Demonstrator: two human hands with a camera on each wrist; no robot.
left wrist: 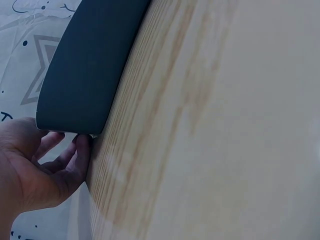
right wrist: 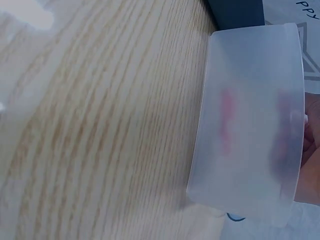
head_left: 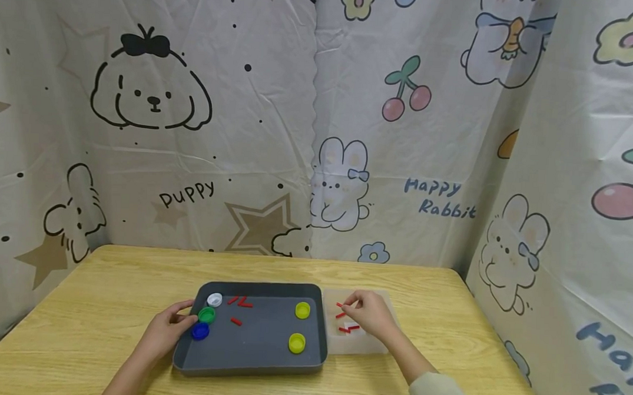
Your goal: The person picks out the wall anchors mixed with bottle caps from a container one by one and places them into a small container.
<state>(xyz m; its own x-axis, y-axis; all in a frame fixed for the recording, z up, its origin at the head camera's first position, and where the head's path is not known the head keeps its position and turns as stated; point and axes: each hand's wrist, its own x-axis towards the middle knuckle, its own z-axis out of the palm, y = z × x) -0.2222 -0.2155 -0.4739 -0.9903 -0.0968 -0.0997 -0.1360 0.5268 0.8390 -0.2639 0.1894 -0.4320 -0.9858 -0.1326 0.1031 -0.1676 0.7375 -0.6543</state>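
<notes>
My left hand (head_left: 167, 331) grips the left wall of a dark grey tray (head_left: 264, 360), its fingertips at the rim beside the green and blue caps. In the left wrist view, its fingers curl at the tray's outer corner (left wrist: 75, 100). My right hand (head_left: 368, 313) reaches into a frosted plastic box (head_left: 358, 345) right of the tray and pinches a red stick (head_left: 339, 304) at its fingertips. Several more red sticks (head_left: 345, 330) lie in the box around a small white piece. In the right wrist view, the box wall (right wrist: 250, 165) blurs the sticks and hides the fingertips.
Inside the tray are a white cap (head_left: 214, 299), a green cap (head_left: 207, 315) and a blue cap (head_left: 200, 331) along the left, two yellow caps (head_left: 296, 343) at the right, and several red sticks (head_left: 236, 322). A wooden table (head_left: 429, 296) carries everything; a printed curtain (head_left: 256, 130) hangs behind.
</notes>
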